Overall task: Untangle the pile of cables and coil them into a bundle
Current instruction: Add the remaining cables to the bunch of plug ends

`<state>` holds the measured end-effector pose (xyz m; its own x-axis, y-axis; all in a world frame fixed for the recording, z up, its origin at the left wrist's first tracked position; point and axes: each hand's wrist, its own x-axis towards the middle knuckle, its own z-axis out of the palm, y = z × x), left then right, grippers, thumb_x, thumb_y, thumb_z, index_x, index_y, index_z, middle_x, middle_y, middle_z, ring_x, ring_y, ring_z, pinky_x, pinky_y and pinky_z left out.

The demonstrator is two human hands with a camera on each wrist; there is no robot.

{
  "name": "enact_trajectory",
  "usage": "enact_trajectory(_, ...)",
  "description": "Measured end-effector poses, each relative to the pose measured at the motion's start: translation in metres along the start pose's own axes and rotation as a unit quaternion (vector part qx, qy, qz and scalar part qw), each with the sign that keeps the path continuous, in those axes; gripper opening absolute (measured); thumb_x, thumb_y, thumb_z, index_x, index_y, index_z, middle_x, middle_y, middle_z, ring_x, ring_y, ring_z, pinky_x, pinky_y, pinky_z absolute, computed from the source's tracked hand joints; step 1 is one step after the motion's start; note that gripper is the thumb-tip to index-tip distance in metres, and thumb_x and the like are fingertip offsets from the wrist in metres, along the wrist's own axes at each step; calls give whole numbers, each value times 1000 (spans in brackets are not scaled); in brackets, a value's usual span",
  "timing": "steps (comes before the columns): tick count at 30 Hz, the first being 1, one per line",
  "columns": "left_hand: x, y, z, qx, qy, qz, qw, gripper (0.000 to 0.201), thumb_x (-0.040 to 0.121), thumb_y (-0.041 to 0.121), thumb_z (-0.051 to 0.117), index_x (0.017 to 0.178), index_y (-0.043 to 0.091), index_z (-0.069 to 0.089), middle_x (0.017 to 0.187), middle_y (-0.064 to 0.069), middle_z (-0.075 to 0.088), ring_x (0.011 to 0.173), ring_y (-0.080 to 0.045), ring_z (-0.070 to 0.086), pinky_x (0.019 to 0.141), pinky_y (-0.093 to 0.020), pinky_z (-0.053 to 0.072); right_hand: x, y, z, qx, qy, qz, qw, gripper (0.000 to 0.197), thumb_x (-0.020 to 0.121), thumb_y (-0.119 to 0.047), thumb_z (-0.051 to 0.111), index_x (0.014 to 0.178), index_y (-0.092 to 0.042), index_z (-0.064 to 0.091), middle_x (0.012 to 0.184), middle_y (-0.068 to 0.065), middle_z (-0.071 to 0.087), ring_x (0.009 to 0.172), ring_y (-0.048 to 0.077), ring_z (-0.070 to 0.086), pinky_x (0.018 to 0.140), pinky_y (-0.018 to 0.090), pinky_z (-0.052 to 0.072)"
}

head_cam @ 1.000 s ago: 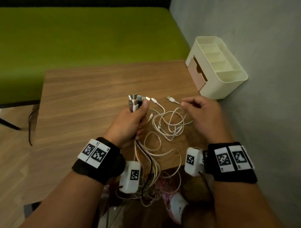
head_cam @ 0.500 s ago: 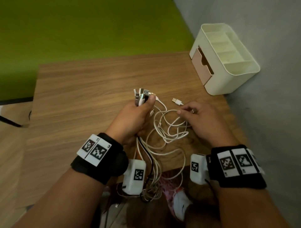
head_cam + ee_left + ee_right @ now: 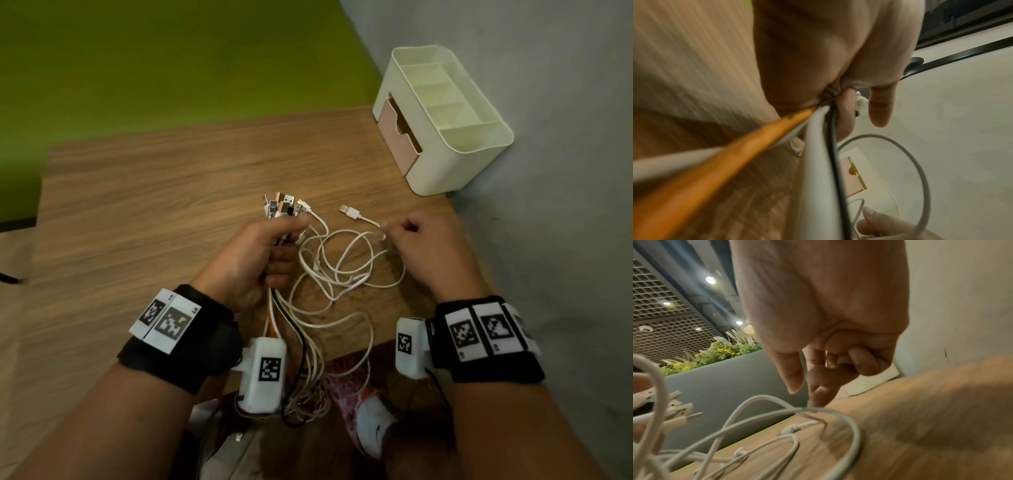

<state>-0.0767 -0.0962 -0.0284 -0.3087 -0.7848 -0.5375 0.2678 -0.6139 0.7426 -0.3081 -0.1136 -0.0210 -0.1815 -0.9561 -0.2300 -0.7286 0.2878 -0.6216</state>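
Note:
My left hand [image 3: 260, 253] grips a bunch of cables upright above the wooden table [image 3: 171, 205], with their plugs [image 3: 281, 207] sticking out above the fist. Orange [image 3: 735, 154], white [image 3: 818, 162] and black [image 3: 835, 154] cables run down out of that fist [image 3: 828, 56] and hang over the table's near edge. To the right, my right hand [image 3: 421, 246] pinches one white cable [image 3: 813, 408] between thumb and forefinger, a short way behind its USB plug [image 3: 349, 211]. Loose white loops [image 3: 346, 267] lie tangled on the table between both hands.
A cream desk organiser [image 3: 442, 120] with a pink drawer stands at the table's far right corner against the grey wall. A green surface [image 3: 171, 61] lies beyond the table's far edge. Legs and a shoe [image 3: 373, 428] show below the near edge.
The left hand kept its grip on the bunch of plugs. The right hand now holds the white cable a little further back from its USB plug, and the hands stand slightly wider apart.

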Motion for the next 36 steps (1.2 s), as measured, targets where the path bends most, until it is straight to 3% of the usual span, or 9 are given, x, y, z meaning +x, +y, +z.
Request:
enact_trajectory(7, -13, 2, 1, 5, 6, -6, 1000, 27, 94, 28, 51, 70, 20, 43, 54, 7, 24, 41, -7, 19, 41, -22, 10, -23, -19, 8, 78, -31, 44, 995, 27, 91, -52, 59, 87, -26, 62, 74, -6, 73, 69, 14, 67, 70, 34, 52)
enact_trajectory(10, -18, 2, -1, 2, -4, -7, 1000, 29, 95, 29, 50, 68, 20, 43, 55, 7, 22, 44, -8, 17, 41, -21, 12, -24, -28, 18, 87, -23, 51, 995, 26, 85, -54, 66, 92, -29, 61, 80, -4, 72, 75, 17, 68, 76, 43, 58)
enact_trajectory(12, -20, 2, -1, -1, -5, -7, 1000, 29, 96, 28, 48, 69, 20, 43, 55, 7, 22, 44, -8, 17, 40, -21, 12, -26, -33, 24, 98, -15, 53, 994, 22, 83, -44, 72, 96, -29, 62, 88, -3, 70, 80, 18, 68, 80, 46, 58)
enact_trajectory(16, -23, 4, -3, -37, -27, -13, 999, 12, 80, 21, 54, 78, 20, 42, 56, 5, 25, 43, -8, 20, 41, -22, 16, -34, -35, 27, 161, 31, 21, 986, 24, 85, -24, 74, 105, -29, 61, 96, -9, 67, 87, 11, 66, 78, 33, 57)
enact_trajectory(18, -26, 6, -6, -68, -63, -17, 996, 18, 71, 22, 53, 86, 14, 48, 59, 3, 28, 46, -10, 25, 43, -22, 23, -40, -36, 27, 209, 57, -9, 976, 24, 85, -18, 74, 102, -29, 62, 97, -10, 70, 86, 6, 67, 74, 24, 55)
enact_trajectory(22, -30, 7, -13, -101, -126, -26, 987, 22, 79, 22, 45, 94, 8, 55, 64, 0, 33, 52, -11, 33, 50, -24, 34, -46, -35, 33, 307, 70, -24, 949, 20, 82, -15, 78, 93, -27, 66, 92, -5, 74, 86, 7, 69, 74, 26, 57)
enact_trajectory(26, -28, 6, -15, -119, -112, -32, 986, 12, 88, 20, 46, 92, 11, 53, 65, 1, 35, 54, -10, 35, 52, -23, 36, -45, -37, 36, 360, 45, -6, 932, 17, 80, -19, 80, 91, -21, 67, 79, -4, 73, 72, 9, 67, 68, 26, 56)
enact_trajectory(33, -20, 3, -2, -140, -41, 27, 989, 17, 98, 22, 42, 84, 15, 47, 61, 3, 34, 49, -6, 32, 45, -16, 34, -35, -37, 29, 445, -55, -6, 894, 53, 79, -2, 77, 124, -18, 55, 83, 3, 74, 76, 16, 70, 72, 31, 57)
enact_trajectory(36, -17, 2, 0, -148, -33, 50, 987, 13, 93, 25, 48, 85, 15, 48, 59, 5, 32, 47, -4, 29, 42, -15, 29, -40, -37, 25, 365, -102, -37, 925, 41, 80, -4, 76, 116, -22, 65, 89, 4, 75, 82, 18, 73, 77, 32, 58)
